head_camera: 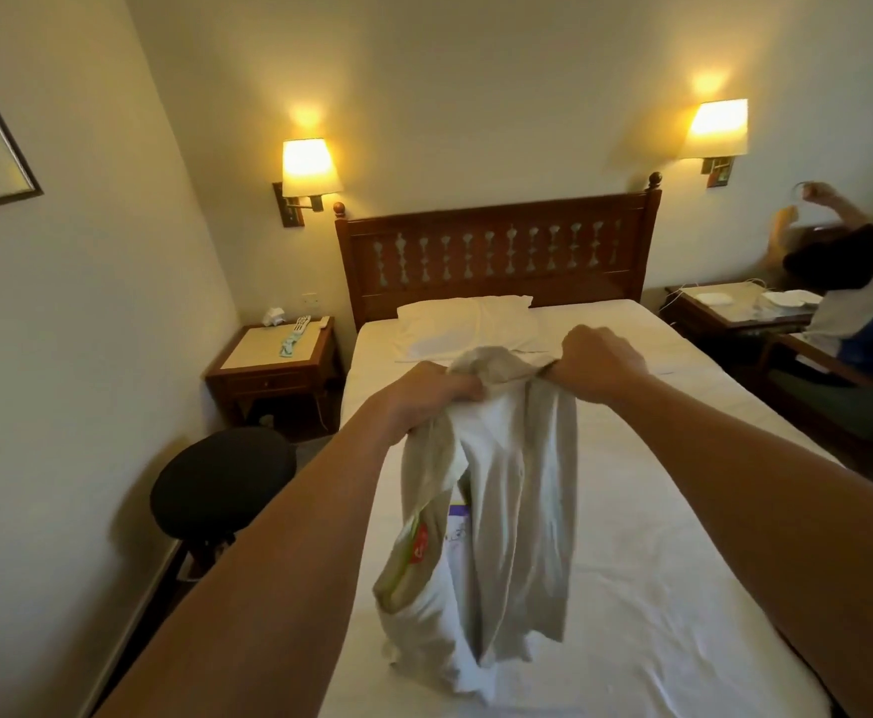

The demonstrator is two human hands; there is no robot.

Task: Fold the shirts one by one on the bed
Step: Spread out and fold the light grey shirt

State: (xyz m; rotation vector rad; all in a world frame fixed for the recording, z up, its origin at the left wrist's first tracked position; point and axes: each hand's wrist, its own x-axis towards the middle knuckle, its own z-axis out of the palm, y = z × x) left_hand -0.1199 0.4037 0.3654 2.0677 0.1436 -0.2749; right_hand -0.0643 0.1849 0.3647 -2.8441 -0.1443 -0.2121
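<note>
Bed (657,588) fills the middle of the view, white sheet lightly creased, dark wooden headboard (496,251) with a row of turned spindles at the far end. 1 white pillow (455,326) lies flat against the headboard, toward its left half. 2 lit wall lamps flank it: left lamp (309,167), right lamp (718,128). Wooden nightstand (274,365) sits left of the bed, a remote and a small white object on top. Round black stool (223,481) stands nearer, beside the bed's left edge. At far right, blurred, a second person (848,282) with an arm raised, next to another bedside table.

Both forearms reach forward over the mattress. Pale beige shirt (522,489) hangs bunched from the 2 hands, lower end resting in a heap on the sheet near the foot. Printed patch of red, green and purple shows in its left folds; cannot tell what it is.

Left hand (424,401): fingers curled tight, fistful of the shirt's upper edge. Right hand (597,362): closed fist, pinching the same edge, slightly higher and farther.
</note>
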